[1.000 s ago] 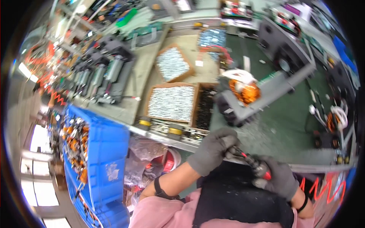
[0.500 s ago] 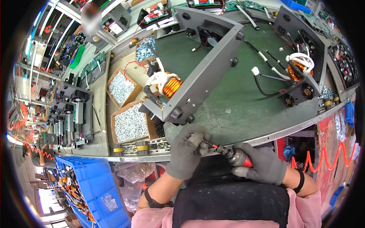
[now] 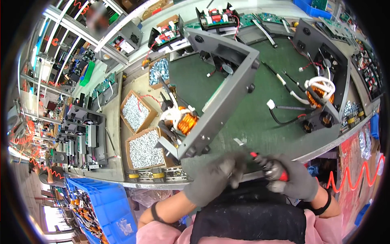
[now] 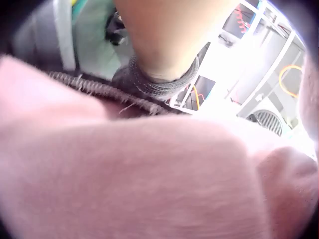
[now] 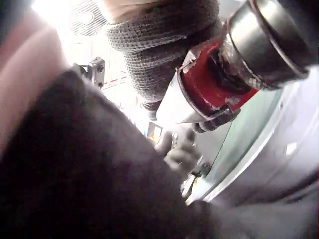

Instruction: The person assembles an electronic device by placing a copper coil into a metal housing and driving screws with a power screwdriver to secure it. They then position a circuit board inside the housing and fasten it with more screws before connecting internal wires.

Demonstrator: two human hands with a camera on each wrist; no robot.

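Observation:
My right hand (image 3: 298, 179) grips a power screwdriver (image 3: 273, 167) with a dark metal front and a red body, its bit end pointing left toward my other hand. In the right wrist view the screwdriver's red and silver body (image 5: 209, 79) crosses close to the camera. Blurred by motion, my gloved left hand (image 3: 215, 179) is beside the bit end, its fingers bent; I cannot tell what is between them. Beyond it stands a grey metal housing (image 3: 221, 110) with a copper coil (image 3: 187, 123) and white leads. The left wrist view shows mostly pink sleeve (image 4: 149, 169).
Two cardboard boxes of silvery screws (image 3: 144, 150) stand left of the housing. A second housing with a coil (image 3: 321, 97) is at the right on the green mat (image 3: 260, 118). A blue crate (image 3: 107, 207) is at lower left, a red coiled hose (image 3: 357, 175) at right.
The head view has swung right and then tilted slightly. My left fingers, earlier pinched around the bit's tip, now blur just left of it. The screwdriver stays in my right hand.

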